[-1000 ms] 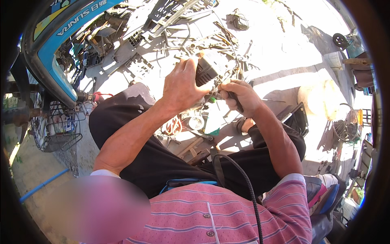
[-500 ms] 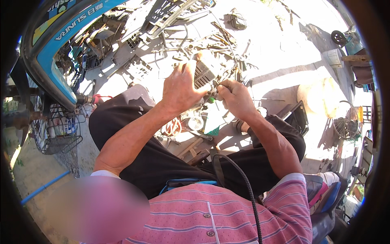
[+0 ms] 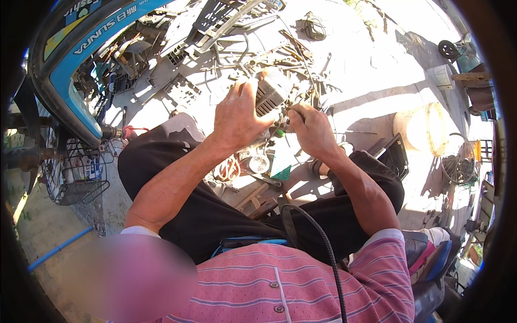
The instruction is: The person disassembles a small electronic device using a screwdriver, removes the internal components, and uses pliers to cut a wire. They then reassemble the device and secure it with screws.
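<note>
Ahead of my knees, my left hand [image 3: 236,116] is wrapped round a boxy metal part with ribbed sides [image 3: 271,94], perhaps a small housing; its exact kind does not show. My left fingers hide its left side. Close to its near right end, my right hand [image 3: 312,129] is closed in a pinch, thumb against the fingers. Whatever those fingers hold is too small and hidden to name. Below the hands lie a round metal piece [image 3: 259,163], a bundle of reddish cord [image 3: 228,168] and a green scrap [image 3: 280,168].
Scrap metal and rods lie beyond my hands, with a black plastic crate [image 3: 212,16] farther off. A blue vehicle panel [image 3: 70,81] and wire basket [image 3: 78,169] stand at left. Right are a pale bucket [image 3: 423,129] and a wheel [image 3: 459,161]. Wood pieces [image 3: 256,199] lie between my legs.
The ribbed metal part has turned in my left hand, so more of its smooth end face shows. My right hand has shifted slightly, still pinched close to it.
</note>
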The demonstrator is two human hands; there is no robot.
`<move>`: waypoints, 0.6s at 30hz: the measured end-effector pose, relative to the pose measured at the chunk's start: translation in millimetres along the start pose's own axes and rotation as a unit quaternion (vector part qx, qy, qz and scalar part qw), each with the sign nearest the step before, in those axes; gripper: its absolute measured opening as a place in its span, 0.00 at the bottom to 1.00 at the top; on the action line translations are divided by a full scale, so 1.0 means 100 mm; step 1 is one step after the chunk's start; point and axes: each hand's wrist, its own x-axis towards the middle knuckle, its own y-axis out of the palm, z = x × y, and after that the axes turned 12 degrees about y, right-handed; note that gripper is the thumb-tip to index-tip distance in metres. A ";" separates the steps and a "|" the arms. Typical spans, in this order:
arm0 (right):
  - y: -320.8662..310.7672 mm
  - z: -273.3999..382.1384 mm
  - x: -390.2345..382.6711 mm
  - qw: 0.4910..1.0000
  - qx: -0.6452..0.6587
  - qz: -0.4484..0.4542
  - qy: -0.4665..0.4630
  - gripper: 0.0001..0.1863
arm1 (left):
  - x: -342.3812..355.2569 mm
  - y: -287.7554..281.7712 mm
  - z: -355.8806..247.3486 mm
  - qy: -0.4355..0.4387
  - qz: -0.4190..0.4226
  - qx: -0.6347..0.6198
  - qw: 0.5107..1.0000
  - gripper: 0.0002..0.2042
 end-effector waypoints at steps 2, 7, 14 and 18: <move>0.00 0.01 0.00 1.000 -0.006 -0.003 0.005 0.18 | 0.01 -0.01 -0.01 0.000 0.003 0.000 1.000 0.33; -0.06 0.00 0.05 0.966 0.165 0.138 0.145 0.17 | -0.02 0.00 0.01 0.006 0.002 0.005 1.000 0.33; -0.15 -0.09 0.13 0.844 0.414 0.256 0.224 0.14 | -0.01 0.00 0.01 0.018 -0.045 -0.014 0.999 0.32; -0.11 -0.03 0.13 0.929 0.264 0.190 0.175 0.15 | 0.00 -0.04 0.01 0.020 -0.036 -0.011 0.999 0.33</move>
